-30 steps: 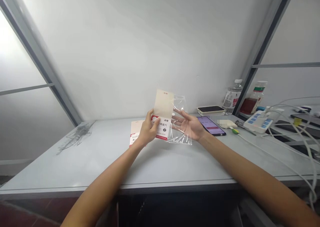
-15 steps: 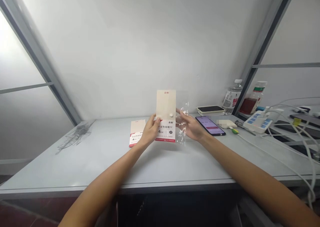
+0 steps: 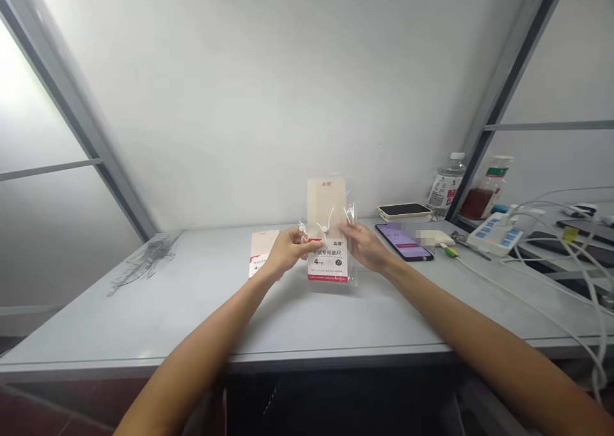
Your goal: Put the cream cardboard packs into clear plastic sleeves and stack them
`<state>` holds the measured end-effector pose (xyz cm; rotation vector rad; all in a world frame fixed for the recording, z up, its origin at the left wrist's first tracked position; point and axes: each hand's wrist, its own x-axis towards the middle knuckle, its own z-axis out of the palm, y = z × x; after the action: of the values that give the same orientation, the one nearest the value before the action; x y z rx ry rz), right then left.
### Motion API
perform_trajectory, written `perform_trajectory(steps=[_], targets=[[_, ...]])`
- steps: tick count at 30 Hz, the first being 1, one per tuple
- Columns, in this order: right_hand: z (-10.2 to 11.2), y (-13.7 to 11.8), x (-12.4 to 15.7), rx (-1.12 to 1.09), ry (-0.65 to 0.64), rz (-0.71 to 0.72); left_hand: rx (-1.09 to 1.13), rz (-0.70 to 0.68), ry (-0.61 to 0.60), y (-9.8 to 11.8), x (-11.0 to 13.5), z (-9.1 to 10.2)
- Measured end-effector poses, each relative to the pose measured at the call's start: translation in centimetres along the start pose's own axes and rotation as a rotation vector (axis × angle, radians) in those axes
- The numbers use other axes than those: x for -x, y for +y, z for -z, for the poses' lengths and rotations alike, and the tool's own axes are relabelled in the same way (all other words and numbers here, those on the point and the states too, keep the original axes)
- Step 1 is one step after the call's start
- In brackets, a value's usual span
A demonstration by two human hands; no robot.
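**A:** Start close in. What are the arms doing?

**B:** The left forearm (image 3: 201, 359) and the right forearm (image 3: 480, 346) reach out over the near edge of the grey surface (image 3: 307, 324). Both are stretched long and converge toward the middle.

**A:** And the hands?

**B:** The left hand (image 3: 288, 249) is closed in a pinch, thumb on top, at the left edge of a clear sleeve (image 3: 352, 222). The right hand (image 3: 367, 247) has its fingers curled shut on the sleeve's right edge. Between them a printed card (image 3: 327, 257) stands upright inside the film with its red-banded end down. I cannot tell whether its lower edge touches the surface.

**A:** How would you handle that well?

**B:** I'd use light pinches low on both edges with the wrists level, so the thin film lies flat against the card and the card does not bow. Squeezing harder would likely crumple the film.

**A:** What is beyond them?

**B:** A second card (image 3: 261, 250) lies flat just behind the left hand. To the right of the right hand, a phone (image 3: 403, 241) with a lit screen lies on the surface. A white power strip (image 3: 494, 234) with cables sits further right. Two bottles (image 3: 446, 190) stand at the back, near the pale wall (image 3: 240, 103).
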<state>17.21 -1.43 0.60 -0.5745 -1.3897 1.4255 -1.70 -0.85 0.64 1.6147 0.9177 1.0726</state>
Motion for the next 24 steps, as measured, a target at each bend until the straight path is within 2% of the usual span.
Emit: perform_trajectory(steps=[8,15,21,24], targets=[[0.1,0.0,0.0,0.027,0.079,-0.004,0.004,-0.086,-0.049,1.0,0.4,-0.1],[0.0,-0.5,0.6,0.145,0.028,-0.125,-0.014,-0.019,-0.113,0.9,0.2,0.0],[-0.5,-0.1,0.8,0.232,-0.026,-0.14,0.016,0.014,-0.062,0.3,0.3,-0.2],[-0.5,0.1,0.6,0.308,-0.002,-0.117,-0.01,0.03,-0.043,0.3,0.3,-0.3]])
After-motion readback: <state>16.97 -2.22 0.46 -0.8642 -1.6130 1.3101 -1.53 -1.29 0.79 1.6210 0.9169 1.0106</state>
